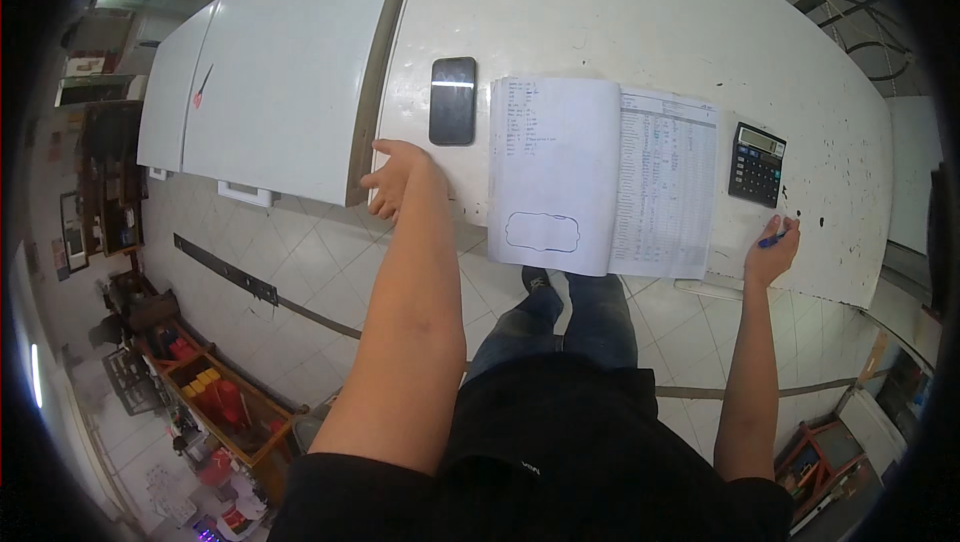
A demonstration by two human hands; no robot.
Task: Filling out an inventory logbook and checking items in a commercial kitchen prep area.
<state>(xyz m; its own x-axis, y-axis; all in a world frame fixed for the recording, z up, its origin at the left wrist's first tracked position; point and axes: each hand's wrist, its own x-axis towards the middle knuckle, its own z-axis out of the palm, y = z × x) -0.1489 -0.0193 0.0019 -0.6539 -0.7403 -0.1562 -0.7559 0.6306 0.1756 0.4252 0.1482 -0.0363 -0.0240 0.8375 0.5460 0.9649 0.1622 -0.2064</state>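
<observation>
My left hand (399, 178) rests at the left front corner of a chipped white top (540, 9), fingers spread and holding nothing. A blue pen (771, 240) is in my right hand (772, 253), which lies at the front edge near a black calculator (757, 165). Between my hands an open notebook (555, 182) reaches past the front edge. Its left page bears handwriting and a drawn frame outline; a printed sheet (664, 186) with a filled-in table covers the right side. Left of the notebook lies a dark smartphone (453, 101), screen up.
A second white unit (285, 77) with front handles (244, 193) adjoins on the left, across a narrow gap. On it lies a small red-handled tool (199, 96). Wooden crates (225, 399) with red and yellow items stand at lower left. Cables and a metal frame (862, 24) are at upper right.
</observation>
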